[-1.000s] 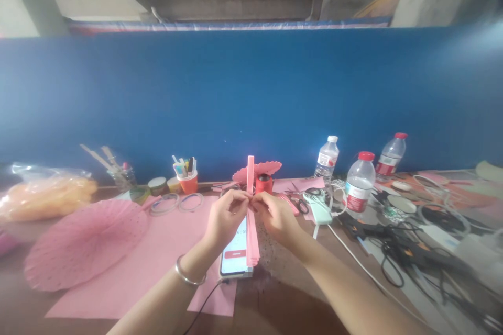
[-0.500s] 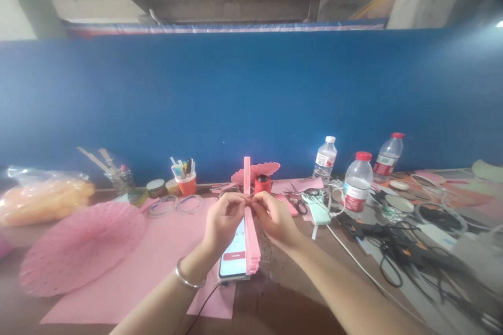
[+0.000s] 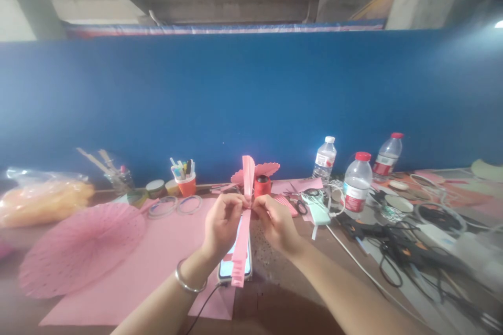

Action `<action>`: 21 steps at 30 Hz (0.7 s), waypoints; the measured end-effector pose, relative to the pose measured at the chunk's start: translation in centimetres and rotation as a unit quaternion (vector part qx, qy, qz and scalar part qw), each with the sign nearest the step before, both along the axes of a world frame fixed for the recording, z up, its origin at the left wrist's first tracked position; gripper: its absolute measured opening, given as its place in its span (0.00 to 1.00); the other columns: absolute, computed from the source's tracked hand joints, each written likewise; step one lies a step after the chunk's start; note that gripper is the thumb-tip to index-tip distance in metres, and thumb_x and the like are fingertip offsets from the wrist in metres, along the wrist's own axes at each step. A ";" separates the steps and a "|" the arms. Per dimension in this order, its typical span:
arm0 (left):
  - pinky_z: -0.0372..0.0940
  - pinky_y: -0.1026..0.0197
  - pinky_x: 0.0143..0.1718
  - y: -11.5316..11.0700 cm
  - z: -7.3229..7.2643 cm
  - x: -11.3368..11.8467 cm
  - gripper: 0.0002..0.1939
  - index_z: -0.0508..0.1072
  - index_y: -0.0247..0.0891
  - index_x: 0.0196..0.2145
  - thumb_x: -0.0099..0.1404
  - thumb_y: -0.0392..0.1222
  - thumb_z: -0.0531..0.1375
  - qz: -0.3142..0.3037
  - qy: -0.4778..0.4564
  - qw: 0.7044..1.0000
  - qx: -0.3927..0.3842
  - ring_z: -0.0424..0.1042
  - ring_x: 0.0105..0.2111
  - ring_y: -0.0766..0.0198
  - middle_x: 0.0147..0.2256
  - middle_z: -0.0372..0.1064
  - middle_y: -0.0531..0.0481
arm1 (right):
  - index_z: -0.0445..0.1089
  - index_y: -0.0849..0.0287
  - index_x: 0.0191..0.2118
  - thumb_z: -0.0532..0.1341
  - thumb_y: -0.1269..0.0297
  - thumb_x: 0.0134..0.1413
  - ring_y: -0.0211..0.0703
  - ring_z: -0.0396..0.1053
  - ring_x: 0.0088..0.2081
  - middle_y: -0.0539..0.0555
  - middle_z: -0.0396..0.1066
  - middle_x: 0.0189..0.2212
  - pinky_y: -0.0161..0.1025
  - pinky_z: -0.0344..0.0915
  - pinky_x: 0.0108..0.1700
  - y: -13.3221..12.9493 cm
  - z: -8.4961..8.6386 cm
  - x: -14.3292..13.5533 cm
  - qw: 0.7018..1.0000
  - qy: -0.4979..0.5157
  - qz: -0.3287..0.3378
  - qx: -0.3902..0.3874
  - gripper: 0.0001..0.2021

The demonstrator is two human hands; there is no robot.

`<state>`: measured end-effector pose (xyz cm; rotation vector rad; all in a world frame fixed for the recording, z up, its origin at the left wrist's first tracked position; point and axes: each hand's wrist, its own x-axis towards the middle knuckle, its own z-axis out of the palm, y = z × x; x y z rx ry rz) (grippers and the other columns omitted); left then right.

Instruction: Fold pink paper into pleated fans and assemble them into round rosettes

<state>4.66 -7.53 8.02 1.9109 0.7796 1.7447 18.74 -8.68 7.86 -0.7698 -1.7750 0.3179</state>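
Swung bottom of pleated paper [image 3: 242, 241] toward seven o'clock; pinching middle with left hand [image 3: 222, 222] and right hand [image 3: 277, 221]; apparently loosening folds.

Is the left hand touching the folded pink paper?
Touching. In the head view, the left hand has its fingertips right on the folded pink paper, at its pinched middle.

On my feed I see a single length of pink paper [image 3: 245, 220], folded into narrow accordion pleats and pinched at its middle. It points away from me above the worktop [image 3: 275, 301], both ends slightly fanned, the nearer showing zigzag folds.
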 end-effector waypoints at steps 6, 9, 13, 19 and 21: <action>0.65 0.63 0.36 0.2 0.5 -0.2 0.03 0.65 0.37 0.30 0.61 0.35 0.53 -0.005 0.074 0.997 -0.032 0.70 0.34 0.65 0.32 0.68 0.50 | 0.64 0.58 0.30 0.49 0.70 0.58 0.36 0.65 0.26 0.49 0.67 0.24 0.32 0.59 0.28 0.5 0.4 1.2 0.996 -0.076 -0.006 -0.054 0.09; 0.64 0.63 0.35 -0.2 0.0 0.4 0.05 0.66 0.37 0.32 0.62 0.36 0.51 -0.013 0.174 0.982 -0.074 0.69 0.33 0.66 0.32 0.69 0.50 | 0.67 0.59 0.35 0.50 0.70 0.58 0.39 0.66 0.30 0.52 0.70 0.28 0.34 0.59 0.31 0.7 -1.0 3.3 0.985 -0.169 -0.012 -0.026 0.09; 0.61 0.63 0.32 -1.2 -2.1 2.1 0.06 0.66 0.38 0.31 0.61 0.35 0.50 -0.033 0.311 0.943 -0.112 0.67 0.29 0.66 0.28 0.68 0.52 | 0.69 0.59 0.35 0.51 0.67 0.58 0.43 0.65 0.33 0.55 0.70 0.29 0.38 0.59 0.35 -0.1 -4.5 6.5 0.960 -0.279 -0.025 0.011 0.09; 0.57 0.65 0.28 -1.6 -5.0 3.6 0.06 0.63 0.38 0.28 0.58 0.32 0.49 -0.066 0.425 0.890 -0.148 0.65 0.27 0.66 0.28 0.67 0.52 | 0.66 0.58 0.34 0.49 0.65 0.60 0.40 0.65 0.35 0.53 0.68 0.33 0.36 0.61 0.37 -2.3 -7.0 7.5 0.973 -0.203 -0.001 -0.107 0.09; 0.57 0.65 0.28 -1.3 -5.5 3.6 0.06 0.63 0.38 0.27 0.58 0.32 0.49 -0.068 0.444 0.879 -0.159 0.65 0.27 0.66 0.27 0.66 0.52 | 0.66 0.57 0.32 0.50 0.66 0.59 0.40 0.66 0.35 0.52 0.69 0.32 0.35 0.61 0.38 -2.5 -7.1 7.1 0.971 -0.160 0.023 -0.176 0.09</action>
